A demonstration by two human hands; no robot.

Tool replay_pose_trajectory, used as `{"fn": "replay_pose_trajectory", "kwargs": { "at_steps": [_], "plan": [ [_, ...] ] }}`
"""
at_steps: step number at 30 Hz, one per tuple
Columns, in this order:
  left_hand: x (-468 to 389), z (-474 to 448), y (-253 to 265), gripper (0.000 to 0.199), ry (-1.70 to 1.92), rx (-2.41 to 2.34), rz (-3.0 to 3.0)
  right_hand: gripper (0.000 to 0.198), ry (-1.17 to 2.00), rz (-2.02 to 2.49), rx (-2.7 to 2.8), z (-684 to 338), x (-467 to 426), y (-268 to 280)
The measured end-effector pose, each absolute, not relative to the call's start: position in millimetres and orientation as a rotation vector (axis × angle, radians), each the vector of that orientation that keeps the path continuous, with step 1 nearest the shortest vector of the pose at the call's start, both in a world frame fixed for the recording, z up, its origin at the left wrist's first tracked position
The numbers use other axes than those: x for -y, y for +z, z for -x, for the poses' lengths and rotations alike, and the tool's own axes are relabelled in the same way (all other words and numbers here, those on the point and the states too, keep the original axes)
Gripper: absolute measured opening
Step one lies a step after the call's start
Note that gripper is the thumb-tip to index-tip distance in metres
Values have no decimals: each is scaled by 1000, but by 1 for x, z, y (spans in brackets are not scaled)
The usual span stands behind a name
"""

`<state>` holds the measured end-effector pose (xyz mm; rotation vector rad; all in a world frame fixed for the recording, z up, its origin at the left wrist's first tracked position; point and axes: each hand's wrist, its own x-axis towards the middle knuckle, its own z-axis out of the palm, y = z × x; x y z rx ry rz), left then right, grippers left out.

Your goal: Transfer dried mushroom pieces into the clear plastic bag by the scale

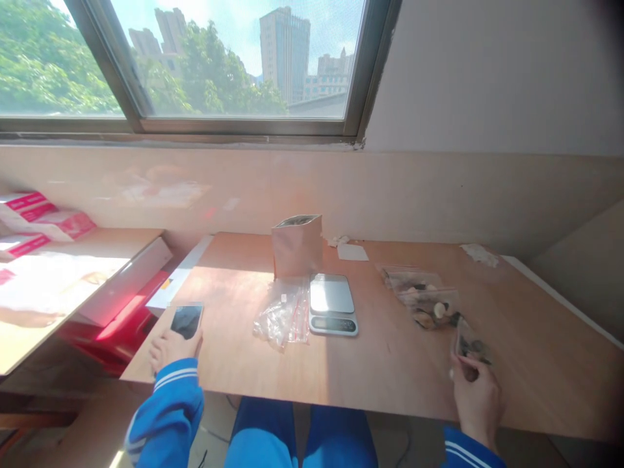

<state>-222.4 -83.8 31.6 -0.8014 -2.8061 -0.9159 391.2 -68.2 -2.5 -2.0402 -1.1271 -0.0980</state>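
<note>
My right hand [475,390], at about four o'clock on the table [390,364], has its fingers closed on a small clear bag [468,344], seemingly of stones. My left hand [170,348] lies flat, fingers open, touching a phone [186,320] at eight o'clock; the scale [332,303] sits at centre.

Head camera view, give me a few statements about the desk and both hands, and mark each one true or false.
1. The left hand rests on a phone. True.
2. The scale has a bag on its platform. False: its platform is bare.
3. The right hand holds a small clear bag with dark contents. True.
4. The standing pouch is in front of the scale. False: it stands behind it, nearer the wall.
</note>
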Motion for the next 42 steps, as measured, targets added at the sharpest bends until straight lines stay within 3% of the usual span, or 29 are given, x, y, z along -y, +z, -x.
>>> {"fn": "replay_pose_trajectory", "kwargs": {
  "at_steps": [4, 11, 20, 26, 30, 33, 36, 42],
  "plan": [
    [80, 223, 34, 72, -525, 2842, 784, 40, -160, 1998, 1188, -387, 77, -3],
    [89, 219, 43, 74, -439, 2904, 842, 50, -315, 2049, 1188, -390, 75, -8],
    [122, 212, 39, 78, -310, 2928, 1075, 28, -268, 2072, 1153, -395, 70, -5],
    [130, 204, 43, 81, -319, 2968, 1034, 25, -183, 2080, 1011, -374, 71, 35],
    [123, 165, 69, 73, -761, 2944, 930, 39, -11, 1943, 1069, -326, 69, 83],
    [117, 110, 99, 43, -1538, 2761, 1410, 45, 138, 1760, 1250, -272, 68, 116],
    [115, 49, 124, 38, -2313, 2579, 2010, 36, 399, 1580, 1460, -210, 74, 137],
    [112, -6, 132, 39, -2671, 2549, 2008, 26, 1075, 1190, 1412, -120, 103, 144]
  ]
}}
